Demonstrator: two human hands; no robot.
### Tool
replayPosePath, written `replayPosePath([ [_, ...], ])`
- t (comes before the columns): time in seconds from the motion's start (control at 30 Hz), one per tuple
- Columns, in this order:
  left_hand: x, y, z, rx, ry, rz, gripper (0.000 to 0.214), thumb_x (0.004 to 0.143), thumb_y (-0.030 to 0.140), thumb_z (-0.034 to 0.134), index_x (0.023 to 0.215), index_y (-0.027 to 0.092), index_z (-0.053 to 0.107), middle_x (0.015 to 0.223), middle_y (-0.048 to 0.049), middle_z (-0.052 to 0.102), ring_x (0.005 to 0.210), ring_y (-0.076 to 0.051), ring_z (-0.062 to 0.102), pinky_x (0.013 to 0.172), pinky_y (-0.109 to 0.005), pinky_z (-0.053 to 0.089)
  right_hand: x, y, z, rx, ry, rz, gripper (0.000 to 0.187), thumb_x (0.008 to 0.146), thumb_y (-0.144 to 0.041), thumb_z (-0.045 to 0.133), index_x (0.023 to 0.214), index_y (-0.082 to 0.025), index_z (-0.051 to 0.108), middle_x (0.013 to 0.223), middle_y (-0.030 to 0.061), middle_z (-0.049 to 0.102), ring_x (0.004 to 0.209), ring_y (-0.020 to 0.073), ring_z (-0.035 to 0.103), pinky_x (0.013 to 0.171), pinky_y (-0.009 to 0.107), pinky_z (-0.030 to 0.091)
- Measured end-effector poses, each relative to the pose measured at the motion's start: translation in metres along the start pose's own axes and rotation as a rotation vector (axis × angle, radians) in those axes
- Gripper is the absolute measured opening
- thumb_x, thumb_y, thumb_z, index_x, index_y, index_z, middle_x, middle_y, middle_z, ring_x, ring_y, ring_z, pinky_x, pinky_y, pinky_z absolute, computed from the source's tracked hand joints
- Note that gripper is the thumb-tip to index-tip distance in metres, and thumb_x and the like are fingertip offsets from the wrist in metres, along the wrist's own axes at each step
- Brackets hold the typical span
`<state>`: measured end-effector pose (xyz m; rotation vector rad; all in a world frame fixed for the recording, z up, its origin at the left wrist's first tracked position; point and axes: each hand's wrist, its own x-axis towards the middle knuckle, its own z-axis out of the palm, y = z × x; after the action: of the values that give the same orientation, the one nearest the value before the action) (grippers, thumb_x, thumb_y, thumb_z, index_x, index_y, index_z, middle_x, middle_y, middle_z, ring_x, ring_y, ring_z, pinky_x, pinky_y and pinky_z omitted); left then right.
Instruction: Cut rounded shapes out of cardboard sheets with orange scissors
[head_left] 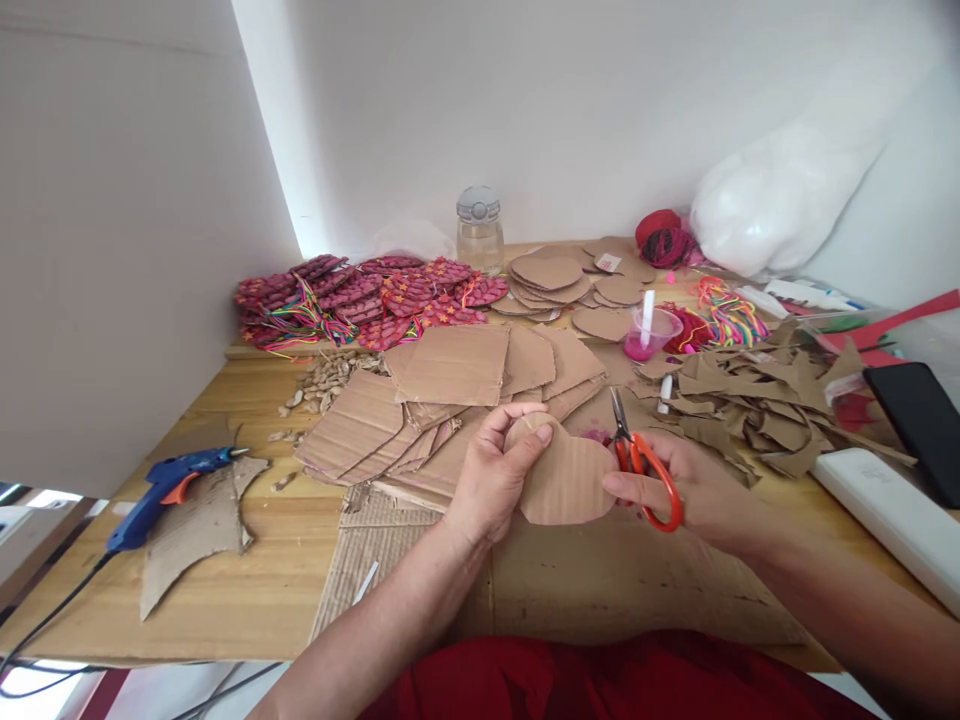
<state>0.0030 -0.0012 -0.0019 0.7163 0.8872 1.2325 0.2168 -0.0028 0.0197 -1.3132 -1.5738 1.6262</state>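
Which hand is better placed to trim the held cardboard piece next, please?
Probably the right hand: it holds the scissors beside the cardboard piece, while the left hand holds that piece.

Our left hand [499, 470] could pass over bare wood [281, 570] between the curved offcut [199, 540] and corrugated mat [382, 535]; stacked sheets [454, 365] block us ahead, heaped scraps [765, 395] rightward.

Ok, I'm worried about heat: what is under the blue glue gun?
The blue glue gun overlaps a cardboard scrap on the wooden table. Whatever lies directly beneath its body is covered and cannot be seen.
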Motion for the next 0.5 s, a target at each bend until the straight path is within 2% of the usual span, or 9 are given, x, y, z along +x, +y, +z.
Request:
replayPosePath([
  [0.17, 0.002, -0.003, -0.002, -0.023, -0.071, 0.034, 0.041, 0.075, 0.026, 0.082, 0.113, 0.024, 0.067, 0.087, 0.0008, 0.067, 0.076, -0.012, 0.059, 0.071, -0.023, 0.048, 0.015, 0.007, 0.009, 0.161, 0.213, -0.062, 0.029, 0.081, -0.045, 0.077, 0.077, -0.021, 0.061, 0.068, -0.0047, 0.052, 0.061, 0.0111, 0.044, 0.057, 0.023, 0.035],
  [0.33, 0.006, -0.003, -0.002, -0.1, -0.095, 0.09, 0.045, 0.074, 0.022, 0.082, 0.117, 0.023, 0.067, 0.098, -0.0016, 0.07, 0.087, -0.014, 0.063, 0.08, -0.026, 0.05, 0.036, 0.011, 0.006, 0.254, 0.293, -0.182, 0.027, 0.079, -0.041, 0.079, 0.074, -0.02, 0.062, 0.067, -0.0041, 0.054, 0.062, 0.0113, 0.046, 0.059, 0.025, 0.037],
  [0.5, 0.012, -0.008, -0.005, -0.136, -0.032, 0.133, 0.05, 0.07, 0.019, 0.085, 0.117, 0.022, 0.067, 0.102, -0.0014, 0.071, 0.091, -0.013, 0.063, 0.084, -0.024, 0.049, 0.055, 0.017, 0.008, 0.289, 0.357, -0.264, 0.03, 0.077, -0.042, 0.081, 0.073, -0.021, 0.06, 0.063, -0.0058, 0.049, 0.055, 0.0108, 0.042, 0.052, 0.025, 0.034],
])
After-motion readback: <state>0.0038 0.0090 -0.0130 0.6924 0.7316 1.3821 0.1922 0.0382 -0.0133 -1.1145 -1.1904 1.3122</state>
